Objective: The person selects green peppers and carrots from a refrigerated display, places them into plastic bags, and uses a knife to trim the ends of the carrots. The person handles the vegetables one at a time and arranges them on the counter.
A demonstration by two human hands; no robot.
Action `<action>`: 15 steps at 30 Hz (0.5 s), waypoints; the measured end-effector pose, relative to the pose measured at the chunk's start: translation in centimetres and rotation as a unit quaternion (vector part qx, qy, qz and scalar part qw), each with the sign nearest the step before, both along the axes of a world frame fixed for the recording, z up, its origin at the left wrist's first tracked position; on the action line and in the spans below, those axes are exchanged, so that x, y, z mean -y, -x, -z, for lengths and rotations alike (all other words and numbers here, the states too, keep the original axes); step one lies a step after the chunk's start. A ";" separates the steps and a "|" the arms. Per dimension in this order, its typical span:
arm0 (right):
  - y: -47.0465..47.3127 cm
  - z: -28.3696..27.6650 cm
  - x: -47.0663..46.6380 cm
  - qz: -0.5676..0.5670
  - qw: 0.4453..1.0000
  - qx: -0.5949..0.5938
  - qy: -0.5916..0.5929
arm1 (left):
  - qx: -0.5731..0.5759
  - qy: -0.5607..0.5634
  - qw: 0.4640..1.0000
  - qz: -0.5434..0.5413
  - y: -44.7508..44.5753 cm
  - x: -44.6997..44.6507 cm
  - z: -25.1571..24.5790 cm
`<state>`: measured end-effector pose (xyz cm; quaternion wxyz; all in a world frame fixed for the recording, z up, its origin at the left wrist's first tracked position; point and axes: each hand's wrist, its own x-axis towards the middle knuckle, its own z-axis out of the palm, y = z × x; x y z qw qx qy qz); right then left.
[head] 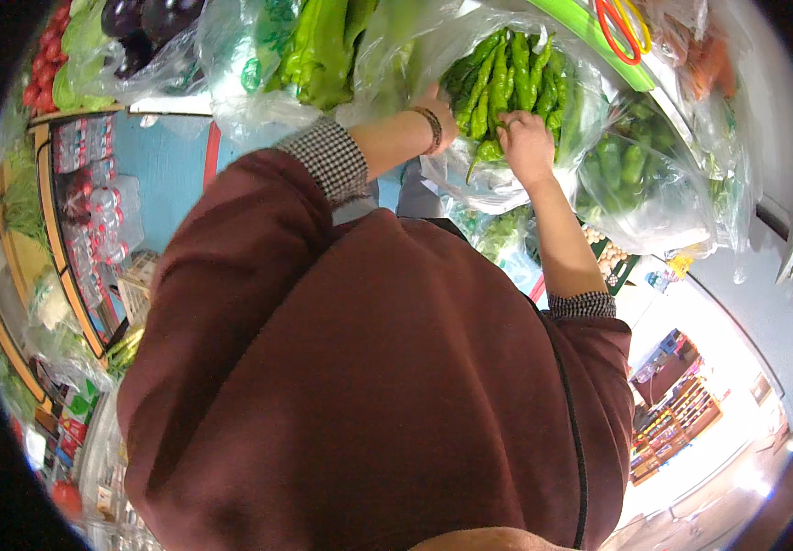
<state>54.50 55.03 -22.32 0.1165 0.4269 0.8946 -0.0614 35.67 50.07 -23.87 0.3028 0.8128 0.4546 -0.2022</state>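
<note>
Long green chili peppers (517,72) lie heaped in an open clear plastic bag (506,196) in front of me. My right hand (528,144) rests on the near side of the heap, its fingers bent over the peppers; whether they grip one is not clear. One pepper (486,153) sits lower than the rest, by these fingertips. At the heap's left side is my left hand (443,122), with a braided bracelet on the wrist. It is beside the bag's edge, and its fingertips are partly hidden.
Larger green peppers (324,52) and eggplants (141,21) in plastic stand to the left. On the right are another bag of green vegetables (627,162), a green strip (603,41) with red scissors handles (620,34), and eggs (610,258) lower down. Bottled-water packs (97,213) fill a lower left shelf.
</note>
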 end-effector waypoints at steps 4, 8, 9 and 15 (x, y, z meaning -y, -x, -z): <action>2.3 -0.1 -0.4 -0.028 0.999 0.021 -0.042 | -0.030 -0.002 0.999 0.045 2.1 1.1 -1.3; 4.5 2.3 -0.4 -0.192 0.981 -0.013 0.001 | 0.047 -0.114 0.991 -0.047 3.3 2.9 -1.6; 5.0 3.4 -0.2 -0.253 0.966 -0.053 0.011 | 0.071 -0.167 0.981 -0.068 3.5 3.5 -1.6; 7.1 8.9 -0.5 -0.007 0.956 -0.133 0.261 | 0.129 -0.212 0.960 -0.127 2.9 4.4 -2.2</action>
